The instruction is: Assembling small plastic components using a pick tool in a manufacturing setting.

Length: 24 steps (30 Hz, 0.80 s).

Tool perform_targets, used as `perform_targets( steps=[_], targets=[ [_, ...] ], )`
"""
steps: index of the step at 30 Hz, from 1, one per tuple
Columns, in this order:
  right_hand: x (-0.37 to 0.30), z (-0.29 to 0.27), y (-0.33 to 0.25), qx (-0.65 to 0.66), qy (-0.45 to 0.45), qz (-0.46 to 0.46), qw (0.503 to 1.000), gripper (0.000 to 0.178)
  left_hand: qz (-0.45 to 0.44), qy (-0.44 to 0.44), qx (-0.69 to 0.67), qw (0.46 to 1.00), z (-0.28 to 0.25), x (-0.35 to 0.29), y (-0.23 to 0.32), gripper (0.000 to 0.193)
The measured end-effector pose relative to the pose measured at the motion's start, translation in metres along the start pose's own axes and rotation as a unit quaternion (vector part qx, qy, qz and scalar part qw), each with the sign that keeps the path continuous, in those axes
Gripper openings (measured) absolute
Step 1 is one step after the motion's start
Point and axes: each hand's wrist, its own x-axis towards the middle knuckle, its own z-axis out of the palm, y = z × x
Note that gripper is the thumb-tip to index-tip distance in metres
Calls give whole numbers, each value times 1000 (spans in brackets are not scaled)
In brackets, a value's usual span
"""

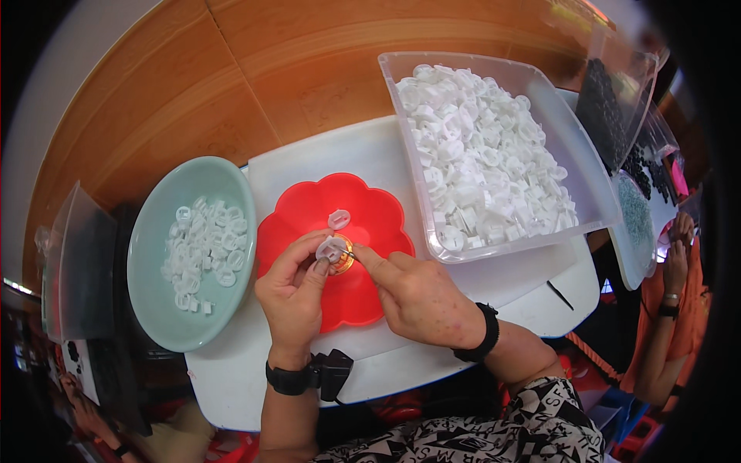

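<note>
My left hand (289, 297) pinches a small round white plastic piece (330, 247) between thumb and fingers. My right hand (428, 301) is closed round a thin pointed metal tool (349, 253), its tip at the right side of that piece. Both hands are over a red scalloped bowl (378, 212) with a golden print at its middle. Just beyond my fingers, another round white plastic piece (338, 219) lies in the bowl. Most of the tool is hidden by my right hand.
At left stands a pale green oval basin (147, 301) with several white pieces. A clear plastic tub (494, 245) heaped with white pieces stands far right. A thin black stick-like tool (559, 295) lies on the white table (417, 363). A co-worker's hands (677, 251) are at far right.
</note>
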Motion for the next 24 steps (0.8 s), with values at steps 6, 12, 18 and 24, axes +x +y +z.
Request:
perform_targets(
  steps=[6,12,18,24],
  targets=[
    [0,-1,1,-15,-24,1,1000,57,2,2,19,1000,4,-2,2,25],
    [2,-4,3,-14,-52,5,999,56,9,-4,42,999,3,-4,-2,24],
    [4,-2,11,62,-74,7,995,48,37,-23,62,997,1,-4,-1,25],
    [5,-3,7,100,-49,11,994,48,34,-17,60,997,0,-1,-1,26]
  ],
)
